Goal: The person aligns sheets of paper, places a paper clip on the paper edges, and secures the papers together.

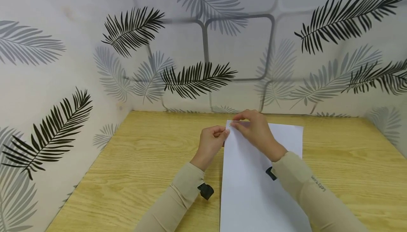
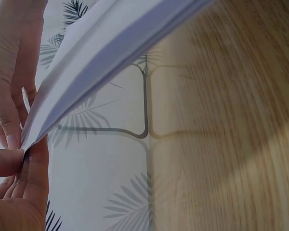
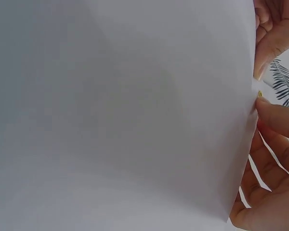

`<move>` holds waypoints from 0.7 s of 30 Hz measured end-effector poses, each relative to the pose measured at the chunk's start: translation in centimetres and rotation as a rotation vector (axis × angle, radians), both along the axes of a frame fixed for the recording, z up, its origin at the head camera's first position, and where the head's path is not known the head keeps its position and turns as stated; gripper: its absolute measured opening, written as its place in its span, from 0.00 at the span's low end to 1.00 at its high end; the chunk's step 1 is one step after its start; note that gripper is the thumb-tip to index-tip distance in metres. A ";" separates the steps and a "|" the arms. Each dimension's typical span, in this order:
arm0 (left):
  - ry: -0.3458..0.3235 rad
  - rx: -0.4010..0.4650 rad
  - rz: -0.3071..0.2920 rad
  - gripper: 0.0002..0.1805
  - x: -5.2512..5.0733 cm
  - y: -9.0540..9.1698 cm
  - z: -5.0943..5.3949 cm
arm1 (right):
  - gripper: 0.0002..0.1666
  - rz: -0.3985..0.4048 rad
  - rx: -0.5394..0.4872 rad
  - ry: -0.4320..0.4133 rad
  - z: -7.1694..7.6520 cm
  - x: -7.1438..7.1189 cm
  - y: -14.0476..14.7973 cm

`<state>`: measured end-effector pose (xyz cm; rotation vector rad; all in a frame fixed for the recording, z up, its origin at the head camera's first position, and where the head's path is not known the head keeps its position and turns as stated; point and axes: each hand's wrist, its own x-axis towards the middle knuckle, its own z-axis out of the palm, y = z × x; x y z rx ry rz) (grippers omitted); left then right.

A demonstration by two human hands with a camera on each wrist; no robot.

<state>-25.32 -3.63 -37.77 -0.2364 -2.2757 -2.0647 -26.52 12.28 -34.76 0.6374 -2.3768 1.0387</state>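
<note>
Several white paper sheets lie lengthwise on the wooden table, their layered edge showing in the left wrist view. My left hand pinches the left edge close to the far left corner. Above that same corner, my right hand has its thumb on the front of the paper and its fingers behind. A small yellow thing, which looks like the end of a paper clip, shows at the right thumb's tip, against the paper edge. Most of it is hidden.
A wood-grained table carries the paper. Leaf-patterned walls rise behind it and along its left side. Each wrist wears a black strap, such as the one on the left sleeve.
</note>
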 end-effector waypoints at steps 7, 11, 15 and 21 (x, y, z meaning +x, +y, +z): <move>-0.002 -0.011 0.001 0.09 0.1 0.0 0.0 | 0.08 -0.001 0.025 0.052 -0.3 0.1 -0.1; -0.001 -0.012 0.002 0.09 0.1 -0.1 -0.1 | 0.08 0.005 0.017 0.083 -0.5 0.0 -0.3; 0.023 0.002 -0.007 0.10 0.0 -0.2 -0.3 | 0.07 0.002 0.025 0.101 -0.7 -0.1 -0.4; 0.082 0.027 -0.028 0.08 0.1 -0.3 -0.3 | 0.07 -0.010 0.033 0.103 -0.5 0.0 -0.4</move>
